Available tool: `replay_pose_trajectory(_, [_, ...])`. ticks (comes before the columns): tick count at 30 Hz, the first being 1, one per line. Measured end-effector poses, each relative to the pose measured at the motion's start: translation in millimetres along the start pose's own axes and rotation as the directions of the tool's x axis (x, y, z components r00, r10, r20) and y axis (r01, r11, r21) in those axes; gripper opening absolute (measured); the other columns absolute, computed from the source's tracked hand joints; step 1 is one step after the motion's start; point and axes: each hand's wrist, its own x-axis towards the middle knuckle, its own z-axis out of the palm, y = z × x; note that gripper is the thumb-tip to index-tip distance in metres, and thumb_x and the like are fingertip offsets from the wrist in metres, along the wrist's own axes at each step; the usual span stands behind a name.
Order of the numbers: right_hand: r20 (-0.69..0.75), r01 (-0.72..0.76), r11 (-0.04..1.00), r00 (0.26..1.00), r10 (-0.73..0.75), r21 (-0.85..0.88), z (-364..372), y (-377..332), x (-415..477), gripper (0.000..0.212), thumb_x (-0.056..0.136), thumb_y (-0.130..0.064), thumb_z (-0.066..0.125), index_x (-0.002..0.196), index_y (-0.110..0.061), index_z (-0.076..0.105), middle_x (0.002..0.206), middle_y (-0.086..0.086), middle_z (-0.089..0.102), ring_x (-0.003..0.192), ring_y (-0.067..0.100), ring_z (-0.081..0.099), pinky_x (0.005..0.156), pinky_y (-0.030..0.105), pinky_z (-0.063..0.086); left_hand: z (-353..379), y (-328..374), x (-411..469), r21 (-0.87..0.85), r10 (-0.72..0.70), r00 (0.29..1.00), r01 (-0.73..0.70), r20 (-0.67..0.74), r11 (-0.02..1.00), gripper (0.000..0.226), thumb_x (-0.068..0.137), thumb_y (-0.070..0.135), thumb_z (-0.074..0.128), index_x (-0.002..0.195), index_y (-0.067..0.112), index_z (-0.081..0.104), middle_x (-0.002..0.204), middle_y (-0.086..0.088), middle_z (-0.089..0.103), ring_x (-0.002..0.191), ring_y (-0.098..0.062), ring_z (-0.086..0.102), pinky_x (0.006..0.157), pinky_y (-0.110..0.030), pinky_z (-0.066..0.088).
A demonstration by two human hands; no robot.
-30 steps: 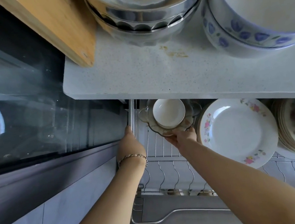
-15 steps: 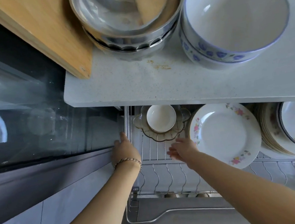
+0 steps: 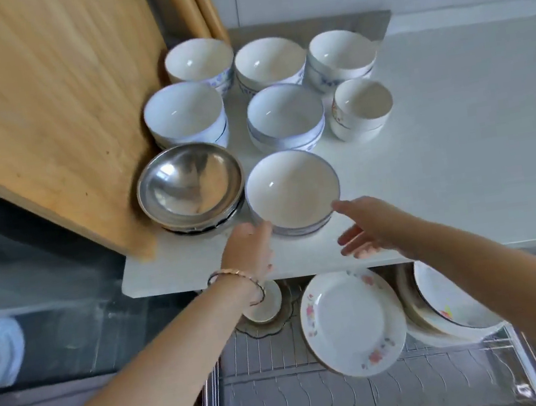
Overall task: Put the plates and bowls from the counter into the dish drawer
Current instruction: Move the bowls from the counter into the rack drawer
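Reaching in from either side, both hands frame the front bowl (image 3: 292, 189), a white one with a thin blue rim that tops a short stack near the front edge of the counter (image 3: 458, 148). The left hand (image 3: 249, 250), a bracelet (image 3: 233, 274) on its wrist, is at the bowl's near left side, its fingers straight, close together and holding nothing; blur hides whether they touch the bowl. The right hand (image 3: 371, 227) is at the bowl's near right side with its fingers spread apart and empty, the forefinger tip at the rim, though contact is not clear. Just left of the bowl sit nested steel bowls (image 3: 189, 182), and left of those stands a wooden board (image 3: 50, 106). Behind the bowl are six more white bowls (image 3: 285, 114) in two rows, several of them stacked and most with blue patterns. Below the bowl, under the counter's edge, the drawer (image 3: 304, 400) is open, showing its wire rack. In it, straight below the bowl, a flowered plate (image 3: 350, 322) leans in the rack. Right of that is a stack of plates (image 3: 446, 305). Below the bowl's left side a small bowl (image 3: 267, 302) sits in a scalloped glass dish (image 3: 260, 327), partly hidden by the left wrist.
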Motion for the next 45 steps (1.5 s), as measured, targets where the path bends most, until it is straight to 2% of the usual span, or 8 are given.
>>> replay_pose_trajectory(3, [0.021,0.014,0.988,1.000,-0.017,0.157,7,-12,19,0.046,0.095,-0.035,0.046,0.132,-0.011,0.034,0.093,0.016,0.055,0.060,0.025,0.063,0.048,0.027,0.057,8,17,9,-0.036,-0.141,0.989,0.142,0.034,0.989,0.034,0.092,0.027,0.048,0.123,0.013,0.042,0.111,-0.006,0.044,0.092,-0.028,0.060,0.080,-0.040,0.053])
replay_pose_trajectory(8, [-0.001,0.065,0.942,0.998,-0.068,0.329,25,6,32,0.033,0.090,-0.009,0.034,0.123,-0.009,0.037,0.107,0.020,0.056,0.056,0.028,0.064,0.064,0.037,0.060,17,18,13,-0.097,-0.063,0.998,0.061,-0.018,0.993,0.023,0.089,0.000,0.037,0.110,0.009,0.038,0.101,-0.021,0.053,0.059,-0.027,0.056,0.045,-0.027,0.054])
replay_pose_trajectory(14, [-0.018,0.080,0.917,0.997,-0.079,0.390,-11,70,-6,0.035,0.088,-0.002,0.034,0.122,-0.011,0.040,0.084,0.020,0.066,0.059,0.031,0.069,0.060,0.035,0.061,35,12,-30,0.167,0.004,0.994,-0.022,0.110,0.986,0.032,0.086,0.006,0.050,0.114,0.018,0.039,0.085,-0.009,0.062,0.071,-0.027,0.066,0.073,-0.040,0.057])
replay_pose_trajectory(18, [-0.002,0.098,0.935,0.995,-0.104,0.341,-68,125,-53,0.032,0.090,0.004,0.035,0.114,-0.014,0.047,0.078,0.013,0.062,0.050,0.022,0.066,0.050,0.030,0.059,75,10,-66,0.301,0.068,0.956,-0.157,0.285,0.941,0.036,0.088,0.014,0.053,0.109,0.041,0.043,0.085,0.000,0.064,0.066,-0.024,0.066,0.066,-0.035,0.059])
replay_pose_trajectory(25, [0.066,-0.026,0.994,0.998,0.018,0.109,-169,244,-99,0.050,0.090,0.004,0.040,0.104,-0.042,0.053,0.101,0.029,0.064,0.081,0.040,0.066,0.061,0.035,0.060,187,-63,-108,0.415,-0.061,0.853,-0.189,0.519,0.890,0.053,0.083,0.005,0.054,0.108,0.050,0.041,0.093,-0.003,0.068,0.068,-0.019,0.064,0.057,-0.021,0.057])
replay_pose_trajectory(33, [0.036,-0.320,0.924,0.942,0.335,-0.208,-209,371,-53,0.051,0.087,-0.001,0.033,0.132,-0.024,0.039,0.102,0.008,0.061,0.088,0.028,0.065,0.074,0.034,0.057,323,-197,-99,0.475,-0.330,0.847,0.106,0.417,0.873,0.061,0.085,-0.006,0.040,0.138,0.025,0.037,0.088,0.007,0.053,0.090,-0.022,0.053,0.054,-0.024,0.055])
replay_pose_trajectory(36, [0.016,-0.350,0.888,0.928,0.372,-0.298,-205,394,-25,0.055,0.087,0.001,0.031,0.139,-0.018,0.033,0.098,0.007,0.053,0.082,0.026,0.053,0.059,0.024,0.044,346,-226,-89,0.536,-0.335,0.886,0.122,0.321,0.835,0.065,0.084,-0.007,0.040,0.140,0.025,0.037,0.109,-0.001,0.058,0.095,-0.019,0.051,0.062,-0.022,0.052])
replay_pose_trajectory(45, [-0.006,-0.388,0.870,0.914,0.406,-0.304,-186,430,32,0.058,0.087,0.003,0.031,0.142,-0.014,0.026,0.124,0.021,0.054,0.095,0.030,0.051,0.075,0.028,0.035,369,-261,-45,0.664,-0.352,0.919,0.152,0.178,0.732,0.071,0.081,-0.009,0.038,0.141,0.029,0.039,0.112,-0.009,0.060,0.091,-0.021,0.051,0.085,-0.032,0.053])
